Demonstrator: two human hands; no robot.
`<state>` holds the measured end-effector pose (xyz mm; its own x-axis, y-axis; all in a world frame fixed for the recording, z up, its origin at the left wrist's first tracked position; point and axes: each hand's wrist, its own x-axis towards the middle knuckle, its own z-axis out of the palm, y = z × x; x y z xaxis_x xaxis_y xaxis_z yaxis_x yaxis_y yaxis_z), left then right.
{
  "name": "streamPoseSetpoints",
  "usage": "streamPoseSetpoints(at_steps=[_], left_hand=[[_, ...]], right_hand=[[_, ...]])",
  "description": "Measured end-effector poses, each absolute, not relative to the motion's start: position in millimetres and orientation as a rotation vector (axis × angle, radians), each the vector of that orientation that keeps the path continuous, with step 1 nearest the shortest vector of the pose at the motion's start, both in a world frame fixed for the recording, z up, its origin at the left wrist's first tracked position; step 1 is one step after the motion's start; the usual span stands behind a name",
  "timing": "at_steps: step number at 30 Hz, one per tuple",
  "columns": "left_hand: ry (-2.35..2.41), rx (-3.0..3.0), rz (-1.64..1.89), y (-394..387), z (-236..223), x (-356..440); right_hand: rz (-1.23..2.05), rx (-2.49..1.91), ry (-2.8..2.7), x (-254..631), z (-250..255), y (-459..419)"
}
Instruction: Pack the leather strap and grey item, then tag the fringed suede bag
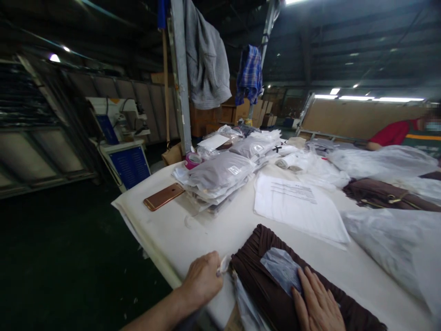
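Observation:
A folded dark brown garment [255, 271] with a gathered edge lies at the front of the table. My right hand [319, 303] rests flat on it, fingers stretched out. Beside those fingertips, a piece of thin clear plastic [280, 266] lies on the cloth. My left hand [203, 278] is closed just off the garment's left corner, gripping a small whitish strip [225, 265], perhaps plastic or a tag. More thin plastic [246, 303] hangs along the garment's near side. Beyond the garment lies a white printed sheet [296, 202].
Bagged garments [220, 174] are stacked behind, near a phone [164, 196] and a roll of pink tape [193, 160]. Plastic bags [389, 243] and another brown garment [379, 193] lie at right. A co-worker in red sleeves [392, 133] stands across the table. A metal post [180, 78] rises behind.

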<state>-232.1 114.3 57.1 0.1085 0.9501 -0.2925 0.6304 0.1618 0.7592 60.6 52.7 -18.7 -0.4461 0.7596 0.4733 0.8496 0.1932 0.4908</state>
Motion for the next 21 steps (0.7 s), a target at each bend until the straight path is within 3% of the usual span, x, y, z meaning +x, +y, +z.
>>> streamPoseSetpoints(at_steps=[12,21], left_hand=[[0.944,0.715,0.672,123,58,-232],[0.561,0.715,0.725,118,52,-219]], right_hand=[[-1.156,-1.415,-2.244,53,-7,54],[-1.045,-1.461,-2.246,51,-6,51]])
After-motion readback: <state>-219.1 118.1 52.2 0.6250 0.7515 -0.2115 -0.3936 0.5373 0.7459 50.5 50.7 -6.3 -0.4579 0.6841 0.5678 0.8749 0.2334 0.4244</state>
